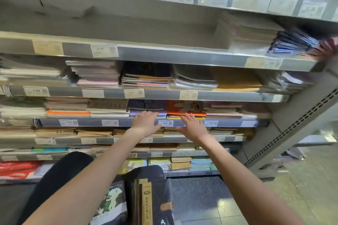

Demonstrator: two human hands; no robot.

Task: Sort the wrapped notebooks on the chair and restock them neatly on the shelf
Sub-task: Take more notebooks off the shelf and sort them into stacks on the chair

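Observation:
Both my arms reach out to the middle shelf (91, 122). My left hand (145, 123) lies with straight fingers on the front edge of a dark blue notebook stack (146, 106). My right hand (192, 126) has spread, straight fingers touching the front of an orange notebook stack (184, 107) beside it. Neither hand holds anything. Below, on the dark chair (161, 175), lie wrapped notebooks: one with a green and white cover (113, 201) and a dark one with a tan label strip (146, 204).
Shelves above and below are packed with stacked wrapped notebooks, with price tags (165, 123) along their rails. The upper shelf (128, 31) has a wide bare stretch. A grey perforated upright (296, 126) stands at the right, with tiled floor (311, 188) beyond.

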